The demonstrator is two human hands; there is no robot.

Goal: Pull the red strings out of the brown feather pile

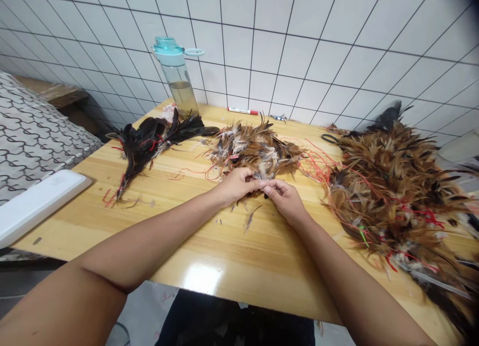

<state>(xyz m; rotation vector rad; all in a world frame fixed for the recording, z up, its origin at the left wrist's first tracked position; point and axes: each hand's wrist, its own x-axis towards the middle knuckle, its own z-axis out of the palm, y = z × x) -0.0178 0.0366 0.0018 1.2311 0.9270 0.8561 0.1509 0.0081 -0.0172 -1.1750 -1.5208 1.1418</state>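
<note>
Both hands meet over the middle of the wooden table, at the near edge of a pile of brown feathers (258, 146). My left hand (239, 186) is closed, its thumb and fingers pinched together around what looks like a small feather. Touching it from the right, my right hand (283, 198) pinches at the same spot with thumb and forefinger. The fingers mostly hide what lies between them. A few loose feathers (252, 218) and bits of fluff are scattered on the wood just in front of the hands.
Bunches of black feathers (144, 141) lie at left, near a water bottle (181, 86). A large heap of brown feathers (392, 186) with red strings (318, 164) covers the right side. A marker (243, 111) rests by the tiled wall; a white case (45, 201) sits at the left edge.
</note>
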